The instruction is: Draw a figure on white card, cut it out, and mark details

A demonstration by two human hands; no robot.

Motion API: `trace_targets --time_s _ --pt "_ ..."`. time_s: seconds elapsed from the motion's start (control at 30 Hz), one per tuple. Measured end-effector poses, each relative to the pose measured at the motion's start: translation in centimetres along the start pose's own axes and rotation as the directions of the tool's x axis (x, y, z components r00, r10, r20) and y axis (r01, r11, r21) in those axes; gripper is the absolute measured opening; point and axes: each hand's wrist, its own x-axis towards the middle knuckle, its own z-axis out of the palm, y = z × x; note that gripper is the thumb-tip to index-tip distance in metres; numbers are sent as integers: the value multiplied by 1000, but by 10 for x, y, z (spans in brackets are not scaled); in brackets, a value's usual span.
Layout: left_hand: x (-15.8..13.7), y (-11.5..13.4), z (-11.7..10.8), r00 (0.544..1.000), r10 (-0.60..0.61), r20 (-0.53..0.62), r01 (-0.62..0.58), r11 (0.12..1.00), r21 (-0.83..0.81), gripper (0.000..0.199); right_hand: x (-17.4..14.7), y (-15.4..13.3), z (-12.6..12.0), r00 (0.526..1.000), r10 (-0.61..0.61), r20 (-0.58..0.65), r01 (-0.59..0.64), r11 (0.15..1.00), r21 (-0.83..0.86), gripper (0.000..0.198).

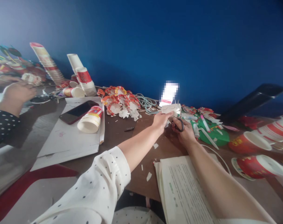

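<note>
A white paper piece is held above a brown table, close to a blue wall, pinched between the thumb and fingers of a person's left hand. Just beside it, the right hand is closed around scissors, fingers curled at the black handle; whether the blades touch the paper cannot be told. Directly behind the hands glows a bright screen, its picture blurred out. To its left lie a loosely looped pale cord and a heap of red-and-white cutouts. Right of the hands, a pink-capped marker lies on a green sheet among scraps. A dark pen rests nearer the middle, and white clippings dot the tabletop. In front, printed pages lie partly under the right forearm. To the left, a dark phone and a tipped stack of paper cups rest on a white folder; behind them stands a taller, leaning cup stack. At far right, a red cup lies on its side. At far left, a co-worker's hand extends from a black dotted sleeve, near a white-and-red object too blurred to identify.
</note>
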Motion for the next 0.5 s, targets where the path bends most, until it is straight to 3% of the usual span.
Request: trace_targets --time_s 0.5 --pt "1 2 0 999 18 -43 -18 1000 8 11 -2 -7 5 999 28 -37 -28 1000 -2 45"
